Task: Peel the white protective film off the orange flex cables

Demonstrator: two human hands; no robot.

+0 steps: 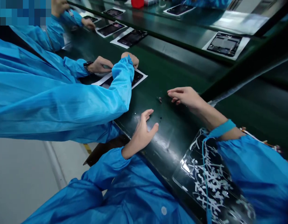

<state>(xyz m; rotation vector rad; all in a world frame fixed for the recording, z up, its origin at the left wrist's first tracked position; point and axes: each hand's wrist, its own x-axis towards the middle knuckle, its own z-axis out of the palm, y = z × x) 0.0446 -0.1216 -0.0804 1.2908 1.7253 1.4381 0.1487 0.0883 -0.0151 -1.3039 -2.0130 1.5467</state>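
While your left hand point(142, 133) spreads empty, your right hand point(187, 98) bunches its fingertips (anything pinched? unclear); a small part point(160, 100) lies at their nine o'clock. Apparently reaching; contact calls for a fine pinch.

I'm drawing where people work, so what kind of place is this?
Probably an electronics factory's assembly line: flat, tablet-like devices lie on white sheets along a long green work surface, and the people beside it wear matching blue smocks.
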